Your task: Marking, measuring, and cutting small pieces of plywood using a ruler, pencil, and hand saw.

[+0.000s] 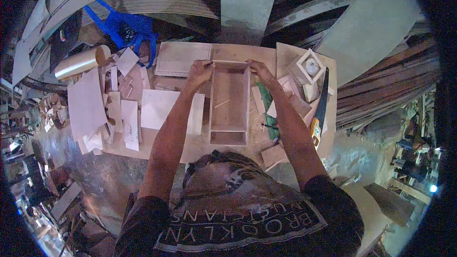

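A long, shallow wooden box [233, 90] lies on the worktable, its open side up. A crosspiece near its close end sets off a narrow compartment, and a thin stick [222, 104] rests on the floor of the larger one. My left hand [202, 71] is closed around the far left corner of the box. At the far right corner my right hand [259, 70] grips the side in the same way. Fingertips of both hands are partly hidden behind the walls.
Wooden boards [166, 109] and offcuts crowd the table's left side, beside a tan cylinder [78, 64]. A blue bag [124, 28] hangs behind. To the right are a green item [267, 107], a small diamond-turned frame [312, 65] and a handsaw [322, 107].
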Demonstrator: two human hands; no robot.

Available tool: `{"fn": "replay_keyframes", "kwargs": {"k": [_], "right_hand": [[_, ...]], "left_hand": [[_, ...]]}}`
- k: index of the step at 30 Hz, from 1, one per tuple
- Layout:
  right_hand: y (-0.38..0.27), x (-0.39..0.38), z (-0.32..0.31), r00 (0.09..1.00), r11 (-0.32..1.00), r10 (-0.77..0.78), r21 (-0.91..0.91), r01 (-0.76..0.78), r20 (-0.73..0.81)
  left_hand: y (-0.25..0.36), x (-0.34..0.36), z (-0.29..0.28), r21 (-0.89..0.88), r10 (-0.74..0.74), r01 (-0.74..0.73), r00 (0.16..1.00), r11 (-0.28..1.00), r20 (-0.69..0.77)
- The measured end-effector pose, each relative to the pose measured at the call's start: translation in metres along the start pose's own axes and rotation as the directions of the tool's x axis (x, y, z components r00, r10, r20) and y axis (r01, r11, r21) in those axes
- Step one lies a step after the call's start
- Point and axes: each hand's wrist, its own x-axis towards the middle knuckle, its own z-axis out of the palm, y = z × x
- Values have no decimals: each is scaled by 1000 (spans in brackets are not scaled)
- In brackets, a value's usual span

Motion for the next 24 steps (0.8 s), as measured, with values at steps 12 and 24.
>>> {"fn": "replay_keyframes", "kwargs": {"k": [12, 24], "right_hand": [[-61, 1, 12, 919, 641, -316, -661, 390, 235], [-76, -4, 21, 908, 664, -286, -620, 418, 306]], "left_hand": [[13, -1, -1, 92, 12, -17, 999, 996, 49], [-6, -6, -3, 28, 118, -117, 992, 993, -38]]}}
